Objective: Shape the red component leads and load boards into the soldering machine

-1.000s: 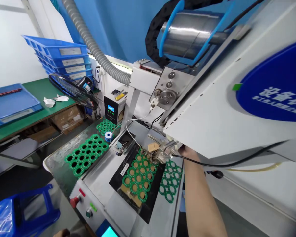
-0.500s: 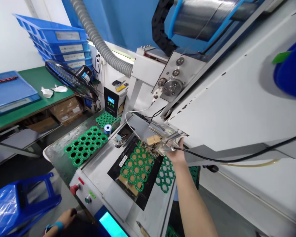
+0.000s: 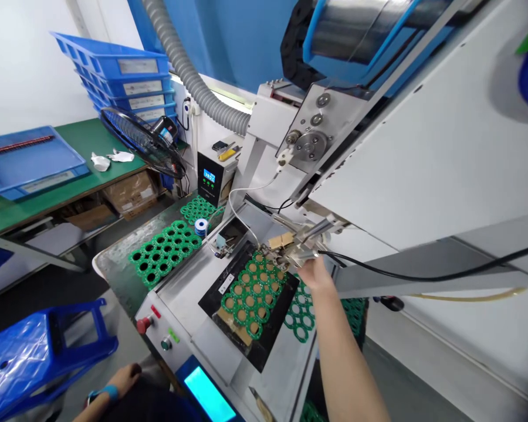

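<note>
My right hand [image 3: 311, 272] reaches up to the metal soldering head [image 3: 305, 246] and is closed at its lower side, most fingers hidden behind the metal parts. Beneath the head, a green circuit board panel with round holes [image 3: 251, 296] lies on a black fixture plate [image 3: 264, 351]. A second ringed panel [image 3: 300, 313] sits just right of the fixture, partly behind my forearm. My left hand [image 3: 125, 378] rests low at the left near my lap, away from the machine, fingers loosely extended with nothing visible in them.
Left of the machine lie more green panels [image 3: 165, 252] and a small solder spool [image 3: 201, 227]. A temperature controller [image 3: 211, 179] stands behind them. A fan [image 3: 145, 140], blue trays [image 3: 118, 64] and a blue stool [image 3: 48, 346] are at the left. Tweezers [image 3: 260, 404] lie in front.
The view has shifted, so most of the scene appears farther right. My right hand has moved slightly down and left against the soldering head. My left hand stays low.
</note>
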`<state>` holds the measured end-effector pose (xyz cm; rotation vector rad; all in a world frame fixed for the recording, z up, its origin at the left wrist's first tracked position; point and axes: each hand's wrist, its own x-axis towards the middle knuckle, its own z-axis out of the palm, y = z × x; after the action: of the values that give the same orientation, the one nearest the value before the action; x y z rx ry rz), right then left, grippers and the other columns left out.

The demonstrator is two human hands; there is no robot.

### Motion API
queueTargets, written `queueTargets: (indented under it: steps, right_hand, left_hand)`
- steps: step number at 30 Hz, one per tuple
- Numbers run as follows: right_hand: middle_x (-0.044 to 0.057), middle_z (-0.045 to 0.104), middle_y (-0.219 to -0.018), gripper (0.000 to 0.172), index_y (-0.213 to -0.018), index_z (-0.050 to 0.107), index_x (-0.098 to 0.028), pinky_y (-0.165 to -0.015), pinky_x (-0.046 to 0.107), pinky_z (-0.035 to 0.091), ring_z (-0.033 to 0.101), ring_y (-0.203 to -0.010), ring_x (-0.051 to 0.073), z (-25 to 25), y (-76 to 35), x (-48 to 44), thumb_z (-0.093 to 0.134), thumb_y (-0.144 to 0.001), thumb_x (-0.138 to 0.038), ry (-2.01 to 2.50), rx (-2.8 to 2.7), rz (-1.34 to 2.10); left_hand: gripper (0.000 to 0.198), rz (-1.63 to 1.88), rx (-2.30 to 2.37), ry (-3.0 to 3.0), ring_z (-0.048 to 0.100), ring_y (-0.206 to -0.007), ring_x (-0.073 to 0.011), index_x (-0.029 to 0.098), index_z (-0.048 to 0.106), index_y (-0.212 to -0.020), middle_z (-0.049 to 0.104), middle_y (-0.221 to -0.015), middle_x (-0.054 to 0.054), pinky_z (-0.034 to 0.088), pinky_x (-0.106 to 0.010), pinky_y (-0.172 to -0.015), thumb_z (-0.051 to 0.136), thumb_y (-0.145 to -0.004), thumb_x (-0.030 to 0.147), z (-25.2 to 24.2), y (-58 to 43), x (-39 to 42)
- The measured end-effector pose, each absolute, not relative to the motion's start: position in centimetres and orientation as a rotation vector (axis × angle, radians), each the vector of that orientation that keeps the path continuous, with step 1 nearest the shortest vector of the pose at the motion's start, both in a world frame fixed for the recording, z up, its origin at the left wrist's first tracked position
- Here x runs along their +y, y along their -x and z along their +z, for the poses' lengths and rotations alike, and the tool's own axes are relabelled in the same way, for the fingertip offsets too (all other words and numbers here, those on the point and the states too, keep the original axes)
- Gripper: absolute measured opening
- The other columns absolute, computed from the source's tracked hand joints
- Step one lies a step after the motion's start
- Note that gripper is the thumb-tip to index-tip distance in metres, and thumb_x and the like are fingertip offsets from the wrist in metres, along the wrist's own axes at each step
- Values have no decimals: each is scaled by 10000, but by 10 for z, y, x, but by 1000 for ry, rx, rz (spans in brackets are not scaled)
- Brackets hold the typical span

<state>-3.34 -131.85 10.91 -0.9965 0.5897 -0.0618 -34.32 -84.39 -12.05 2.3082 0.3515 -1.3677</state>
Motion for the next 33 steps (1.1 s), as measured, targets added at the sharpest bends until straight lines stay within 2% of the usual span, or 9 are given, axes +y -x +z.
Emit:
queueTargets:
  steps: [8, 18, 28, 33]
  right_hand:
    - [58, 650, -1012, 266, -1095, 608, -146, -694, 325, 556, 642, -795, 154, 107, 37, -1311, 564, -947, -362, 1010, 600, -70]
    - [45, 646, -970, 245, -1083, 608, -151, -644, 292, 549, 628, -737, 134, 105, 39, -1313, 560, -950, -351, 1028, 593, -50]
    - [48, 657, -969, 259, -1051, 621, -149, -683, 314, 553, 640, -766, 144, 110, 44, -1311, 554, -951, -378, 1055, 573, -29]
    - [61, 677, -959, 314, -968, 640, -139, -740, 341, 555, 658, -827, 161, 121, 72, -1328, 508, -966, -425, 1081, 651, -43]
  left_hand:
    - [221, -1392, 330, -2292, 614, -1105, -252, 149, 638, -1069, 661, -1154, -70, 459, -479, -995, 574, -947, 322, -132, 346, -841]
    - [221, -1370, 316, -2304, 607, -1105, -250, 148, 632, -1074, 653, -1135, -66, 475, -463, -982, 594, -937, 318, -129, 346, -842]
    - [254, -1357, 316, -2284, 592, -1127, -252, 151, 630, -1079, 646, -1152, -69, 452, -461, -999, 601, -929, 353, -109, 343, -847]
    - [264, -1362, 297, -2283, 596, -1116, -252, 145, 628, -1076, 647, -1146, -70, 454, -461, -992, 596, -931, 363, -103, 344, -850]
